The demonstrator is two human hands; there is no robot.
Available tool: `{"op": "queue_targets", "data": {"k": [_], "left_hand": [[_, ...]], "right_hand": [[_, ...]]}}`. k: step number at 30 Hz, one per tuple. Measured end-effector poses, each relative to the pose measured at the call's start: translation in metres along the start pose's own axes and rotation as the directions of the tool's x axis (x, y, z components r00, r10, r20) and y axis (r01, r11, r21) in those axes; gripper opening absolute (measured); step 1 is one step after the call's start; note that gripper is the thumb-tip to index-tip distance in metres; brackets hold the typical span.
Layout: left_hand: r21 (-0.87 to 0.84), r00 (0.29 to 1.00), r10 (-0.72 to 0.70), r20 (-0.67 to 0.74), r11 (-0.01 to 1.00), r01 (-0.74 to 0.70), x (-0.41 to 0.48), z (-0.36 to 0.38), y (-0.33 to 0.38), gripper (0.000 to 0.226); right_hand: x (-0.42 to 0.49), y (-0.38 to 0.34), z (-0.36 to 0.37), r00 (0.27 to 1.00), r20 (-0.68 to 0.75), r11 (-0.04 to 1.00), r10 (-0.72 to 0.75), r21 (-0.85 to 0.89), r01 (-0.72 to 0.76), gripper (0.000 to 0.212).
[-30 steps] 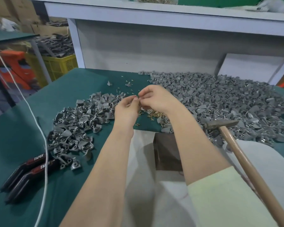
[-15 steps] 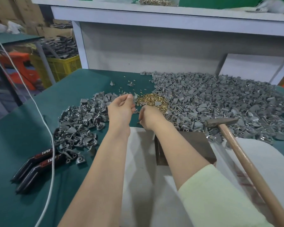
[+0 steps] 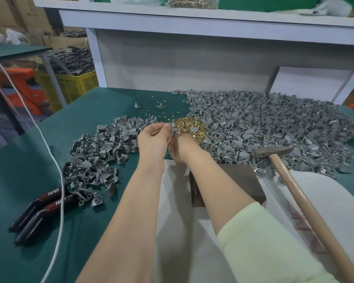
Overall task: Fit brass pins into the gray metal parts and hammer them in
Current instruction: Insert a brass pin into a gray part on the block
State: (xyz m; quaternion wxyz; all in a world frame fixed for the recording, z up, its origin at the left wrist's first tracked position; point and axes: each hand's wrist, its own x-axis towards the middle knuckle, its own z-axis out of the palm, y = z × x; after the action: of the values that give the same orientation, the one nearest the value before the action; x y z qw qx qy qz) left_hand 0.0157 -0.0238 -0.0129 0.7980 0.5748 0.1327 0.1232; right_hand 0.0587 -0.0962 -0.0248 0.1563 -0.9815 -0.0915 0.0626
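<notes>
2 black handles [image 3: 36,217] reading "TAPER" lie beside the gray metal parts [image 3: 94,160].

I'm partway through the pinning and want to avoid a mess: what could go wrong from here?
1. The left hand appears to pinch a small gray metal part right at the edge of the heap of brass pins. A slip could drop it in among them and scatter pins.
2. The wooden-handled hammer lies close beside the right forearm. A sideways elbow move might knock it off the table.
</notes>
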Motion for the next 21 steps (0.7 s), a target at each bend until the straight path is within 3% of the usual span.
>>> {"op": "queue_targets", "data": {"k": [3, 7, 10, 13, 17, 21], "left_hand": [[0.038, 1.0, 0.006, -0.002, 0.999, -0.006, -0.003, 0.004, 0.0, 0.009], [0.091, 0.999, 0.041, 0.018, 0.995, -0.042, -0.012, 0.013, 0.002, 0.01], [0.155, 0.992, 0.051, 0.119, 0.985, -0.07, -0.026, 0.025, 0.003, 0.012], [0.303, 0.964, 0.075, 0.257, 0.94, -0.154, -0.044, 0.038, 0.0, 0.01], [0.477, 0.899, 0.153, 0.41, 0.804, -0.354, -0.069, 0.046, -0.007, 0.007], [0.72, 0.901, 0.126, 0.415, 0.559, -0.41, -0.086, 0.041, -0.017, 0.011]], "right_hand": [[-0.007, 0.003, -0.007, 0.999, -0.046, 0.997, 0.002, 0.077, 0.001, 0.03], [-0.019, 0.018, -0.03, 0.987, -0.131, 0.946, 0.091, 0.321, -0.044, 0.012], [-0.04, 0.043, -0.049, 0.959, -0.243, 0.859, 0.149, 0.511, -0.004, 0.025], [-0.072, 0.07, -0.059, 0.931, -0.297, 0.781, 0.213, 0.624, 0.02, 0.024], [-0.107, 0.094, -0.054, 0.9, -0.332, 0.669, 0.282, 0.741, 0.064, 0.026], [-0.128, 0.101, -0.038, 0.897, -0.365, 0.727, 0.251, 0.683, 0.075, 0.019]]}}
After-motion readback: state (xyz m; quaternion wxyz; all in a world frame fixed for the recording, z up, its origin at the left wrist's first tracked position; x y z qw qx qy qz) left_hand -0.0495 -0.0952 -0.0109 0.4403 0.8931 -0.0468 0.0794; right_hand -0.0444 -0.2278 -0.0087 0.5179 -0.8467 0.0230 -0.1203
